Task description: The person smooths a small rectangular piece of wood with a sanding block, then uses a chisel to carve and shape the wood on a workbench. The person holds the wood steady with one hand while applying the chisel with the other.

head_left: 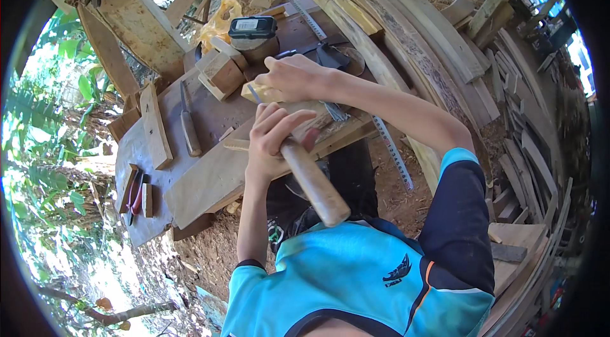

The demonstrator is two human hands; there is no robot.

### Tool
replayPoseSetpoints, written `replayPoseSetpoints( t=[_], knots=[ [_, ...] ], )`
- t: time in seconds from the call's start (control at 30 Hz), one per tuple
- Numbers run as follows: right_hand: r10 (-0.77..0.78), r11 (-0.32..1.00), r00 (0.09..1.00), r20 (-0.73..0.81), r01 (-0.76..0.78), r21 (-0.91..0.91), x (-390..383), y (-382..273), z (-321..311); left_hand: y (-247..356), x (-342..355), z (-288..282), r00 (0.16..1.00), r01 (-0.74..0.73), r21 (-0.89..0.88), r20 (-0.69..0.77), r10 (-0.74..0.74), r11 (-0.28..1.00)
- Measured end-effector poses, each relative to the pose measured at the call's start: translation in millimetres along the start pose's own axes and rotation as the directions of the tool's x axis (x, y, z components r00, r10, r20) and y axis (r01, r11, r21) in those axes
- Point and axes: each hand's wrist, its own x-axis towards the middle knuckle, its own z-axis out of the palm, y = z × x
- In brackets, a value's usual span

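My left hand (270, 137) is wrapped around the thick wooden handle (314, 181) of a blade tool, its butt pointing toward my belly. A thin grey blade (254, 93) shows beyond my fingers, against a pale wood piece (270, 94). My right hand (292, 77) is closed on that piece, just past the left hand; its fingertips are partly hidden. Below both hands lies a wide wooden board (210, 184) along the near edge of the workbench (143, 226). A knife with a wooden handle (189, 130) rests on the bench to the left.
A wood block (221, 76) and a black case (253, 27) stand behind my hands. Red-handled pliers (135, 197) lie at the bench's left end. A metal ruler (394, 152) hangs beside my right forearm. Long planks (413, 32) and stacked offcuts (524, 121) fill the right side.
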Motion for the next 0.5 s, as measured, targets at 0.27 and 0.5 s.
replayPoseSetpoints(
  t=[0.27,0.5],
  knots=[
    [0.078,0.996,0.997,0.020,-0.078,0.042,-5,-1,-2,8,-1,13,0.987,-0.030,0.079,0.159,0.017,0.996],
    [0.265,0.943,0.948,0.178,-0.294,0.158,0,19,19,32,13,58,0.996,-0.015,0.144,0.091,0.002,0.989]
  ],
)
